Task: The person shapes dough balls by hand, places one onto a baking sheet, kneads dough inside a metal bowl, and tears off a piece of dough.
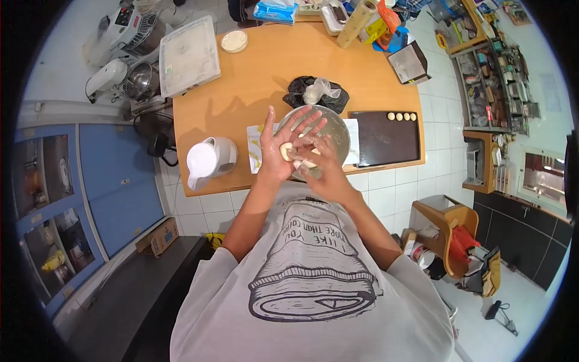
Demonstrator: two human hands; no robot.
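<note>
My left hand [277, 161] is held palm up over a metal bowl [342, 136], its fingers stretched out and spread. A small pale lump of dough [285, 151] rests on that palm. My right hand [325, 161] reaches across from the other side with its fingers curled around more pale dough [313, 158], its fingertips close to the lump on the left palm. Both hands look smeared with dough. A dark baking tray [386, 142] lies to the right of the bowl, with several round dough balls [398, 116] in a row at its far right corner.
Behind the bowl sits a black plastic bag [335, 101]. A white jug [211, 160] stands at the table's [259, 66] left front. Farther back are a clear-lidded bin [191, 57], a round tub [234, 41] and an open box [410, 63]. Right of me stands a wooden chair [443, 232].
</note>
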